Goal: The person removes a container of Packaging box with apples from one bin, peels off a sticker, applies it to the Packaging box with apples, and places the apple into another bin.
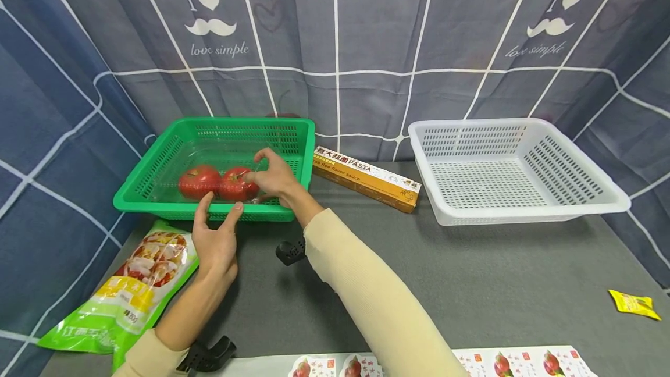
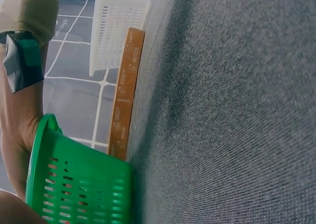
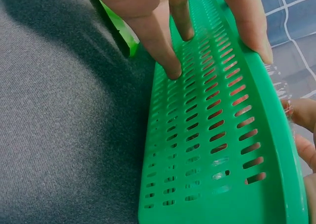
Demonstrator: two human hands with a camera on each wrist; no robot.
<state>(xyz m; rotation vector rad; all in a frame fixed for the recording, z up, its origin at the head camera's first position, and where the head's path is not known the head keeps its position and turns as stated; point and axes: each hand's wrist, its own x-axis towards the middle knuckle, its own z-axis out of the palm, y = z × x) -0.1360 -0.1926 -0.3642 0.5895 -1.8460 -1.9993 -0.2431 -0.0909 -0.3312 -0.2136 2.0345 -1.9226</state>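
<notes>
The green basket (image 1: 178, 208) stands at the left of the table. A clear plastic box (image 1: 173, 159) with two tomatoes (image 1: 200, 182) lies inside it, tilted. My left hand (image 1: 216, 246) grips the basket's front rim. In the right wrist view, that hand's fingers (image 3: 170, 66) lie against the outer wall, one digit over the rim. My right hand (image 1: 274, 176) reaches over the basket and pinches the right edge of the box. In the right wrist view, the box edge (image 3: 277, 83) shows just above the rim, beside the right fingers (image 3: 301, 112).
A pasta box (image 1: 366, 178) lies right of the green basket, beside a white basket (image 1: 523, 214). A green food bag (image 1: 141, 284) lies at the left front under my left forearm. A small yellow packet (image 1: 634, 304) sits far right; printed paper strips (image 1: 502, 362) line the front edge.
</notes>
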